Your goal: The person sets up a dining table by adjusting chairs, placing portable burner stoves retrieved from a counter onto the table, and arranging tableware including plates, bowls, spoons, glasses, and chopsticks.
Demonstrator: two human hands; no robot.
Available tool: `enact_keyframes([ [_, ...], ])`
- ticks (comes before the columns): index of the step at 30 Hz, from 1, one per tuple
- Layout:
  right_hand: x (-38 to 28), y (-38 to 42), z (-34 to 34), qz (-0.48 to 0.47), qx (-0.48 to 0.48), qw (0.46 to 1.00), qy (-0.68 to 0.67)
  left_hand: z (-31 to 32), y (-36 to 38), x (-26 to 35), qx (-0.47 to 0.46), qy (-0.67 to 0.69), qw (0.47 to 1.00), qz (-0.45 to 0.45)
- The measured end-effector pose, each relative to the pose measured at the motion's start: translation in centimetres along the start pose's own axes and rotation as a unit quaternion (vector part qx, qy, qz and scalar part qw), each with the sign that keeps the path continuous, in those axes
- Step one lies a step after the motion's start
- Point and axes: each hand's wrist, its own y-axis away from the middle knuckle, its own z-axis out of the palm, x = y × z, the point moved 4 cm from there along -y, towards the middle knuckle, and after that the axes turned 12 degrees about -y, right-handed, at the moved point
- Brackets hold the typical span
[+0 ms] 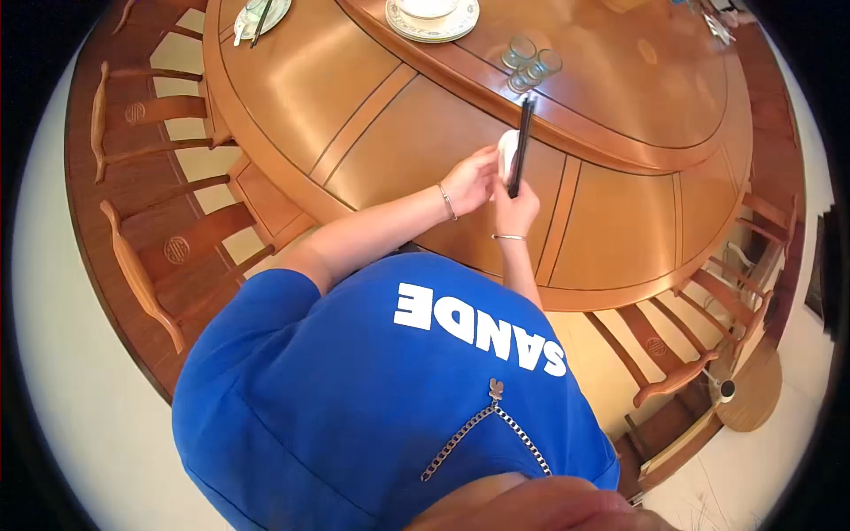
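My right hand (516,210) is closed around a bundle of black chopsticks (524,142), which point up and away over the wooden table. Beside them is a white spoon (507,152), partly hidden by the chopsticks; it may be a stack of several. The fingers of my left hand (469,183) are bent against the white spoon, with the thumb side close to my right hand. Both hands are over the near part of the round table (425,159).
Several glasses (531,64) and a stack of white plates and a bowl (434,22) stand on the raised turntable (620,97). At the upper left is a plate (276,13) with chopsticks and a spoon. Wooden chairs (177,248) ring the table; a round stool (753,389) stands at lower right.
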Motion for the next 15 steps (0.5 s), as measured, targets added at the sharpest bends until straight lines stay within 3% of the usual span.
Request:
enact_keyframes([
  [2, -0.4, -1.4, -1.2, 0.047, 0.030, 0.997, -0.062, 0.8, 0.9, 1.0, 0.013, -0.052, 0.998, -0.013],
  [4, -2.2, -3.7, -2.5, 0.012, 0.075, 0.995, -0.060, 0.8, 1.8, 1.5, 0.015, -0.062, 0.998, -0.007],
  [6, -3.2, -6.8, -4.2, -0.037, 0.100, 0.994, 0.009, 0.1, 3.1, 2.0, 0.032, -0.086, 0.996, -0.008],
  [8, -1.8, -10.9, -5.6, -0.021, 0.116, 0.991, 0.068, -1.4, 4.5, 2.1, 0.044, -0.082, 0.996, 0.001],
  [10, -1.7, -14.1, -5.6, -0.030, 0.148, 0.988, 0.043, -3.3, 6.3, 2.0, 0.058, -0.077, 0.995, 0.010],
  [13, -1.8, -17.4, -5.0, 0.018, 0.132, 0.991, 0.021, -5.6, 9.4, 1.9, 0.101, -0.077, 0.992, 0.013],
  [15, -0.4, -19.7, -4.5, 0.006, 0.118, 0.985, 0.125, -7.2, 11.4, 1.6, 0.131, -0.080, 0.988, 0.020],
])
